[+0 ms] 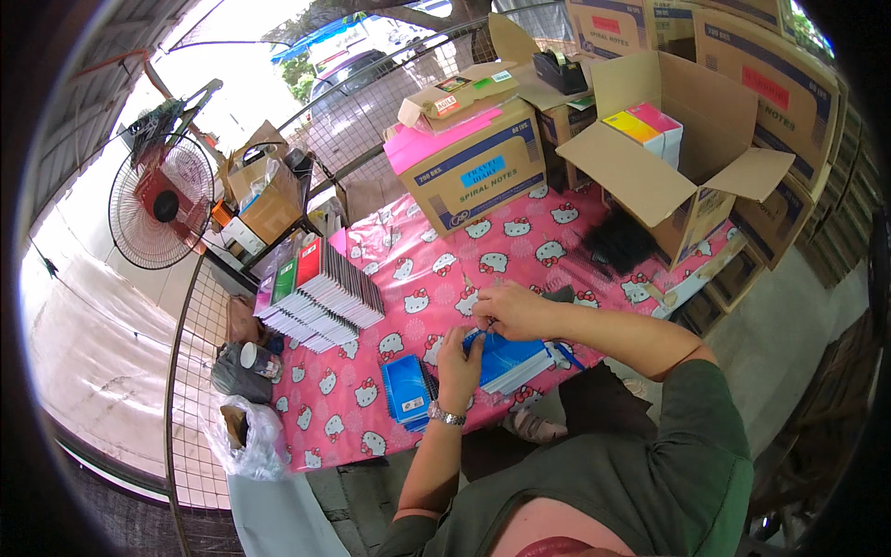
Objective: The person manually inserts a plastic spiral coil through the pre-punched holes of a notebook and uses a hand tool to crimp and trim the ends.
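Note:
A stack of blue-covered notebooks [512, 362] lies on the pink table in front of me. My left hand [458, 369], with a watch at the wrist, is closed at the stack's upper left corner, gripping the edge of the top notebook. Just beyond it, the fingers of my right hand [509, 312] are pinched together over that same corner. Whatever sits between those fingertips is too small to make out. Left of my left wrist rests a smaller pile of blue spiral notebooks [405, 386], covers up. A thin blue object [569, 357] lies by the stack's right side.
Piles of spiral notebooks [320, 288] stand on the left. Behind are a closed carton [483, 172] with pink sheets, a tape dispenser [560, 72] and an open carton [640, 186]. A black bundle [620, 243] lies nearby. A fan [165, 204] and plastic bag [249, 441] are left.

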Available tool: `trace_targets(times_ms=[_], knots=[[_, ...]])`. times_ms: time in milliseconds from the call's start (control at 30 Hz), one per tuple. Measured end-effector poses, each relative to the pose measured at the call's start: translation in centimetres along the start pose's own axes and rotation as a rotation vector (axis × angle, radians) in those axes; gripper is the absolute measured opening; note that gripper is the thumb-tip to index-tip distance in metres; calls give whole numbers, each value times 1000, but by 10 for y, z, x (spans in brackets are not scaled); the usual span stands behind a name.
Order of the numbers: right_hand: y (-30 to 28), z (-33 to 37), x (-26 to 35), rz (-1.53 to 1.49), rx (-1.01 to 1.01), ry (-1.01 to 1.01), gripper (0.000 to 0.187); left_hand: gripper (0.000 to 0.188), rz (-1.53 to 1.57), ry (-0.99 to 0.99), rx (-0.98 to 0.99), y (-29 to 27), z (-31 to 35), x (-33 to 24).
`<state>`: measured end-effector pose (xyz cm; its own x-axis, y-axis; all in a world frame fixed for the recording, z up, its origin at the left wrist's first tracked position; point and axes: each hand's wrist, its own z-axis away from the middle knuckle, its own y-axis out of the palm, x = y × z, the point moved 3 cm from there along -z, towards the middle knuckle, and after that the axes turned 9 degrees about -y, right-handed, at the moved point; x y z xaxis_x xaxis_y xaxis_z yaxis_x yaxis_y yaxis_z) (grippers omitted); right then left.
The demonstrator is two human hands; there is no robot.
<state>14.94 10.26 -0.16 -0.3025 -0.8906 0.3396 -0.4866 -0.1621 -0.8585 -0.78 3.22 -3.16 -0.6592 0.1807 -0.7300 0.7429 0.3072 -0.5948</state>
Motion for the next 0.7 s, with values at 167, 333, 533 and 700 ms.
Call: trace_targets(times_ms=[167,333,533,700], knots=[[-9,0,2,56,35,-79,16,14,-10,57,-50,4,4,-3],[-36,-14,15,121,266,15,25,32,63,-88,-51,0,12,-4],[-19,-14,19,165,482,85,38,25,-9,170,-77,5,7,1],[-26,-13,28,158,459,102,38,22,23,-29,-20,4,6,6]])
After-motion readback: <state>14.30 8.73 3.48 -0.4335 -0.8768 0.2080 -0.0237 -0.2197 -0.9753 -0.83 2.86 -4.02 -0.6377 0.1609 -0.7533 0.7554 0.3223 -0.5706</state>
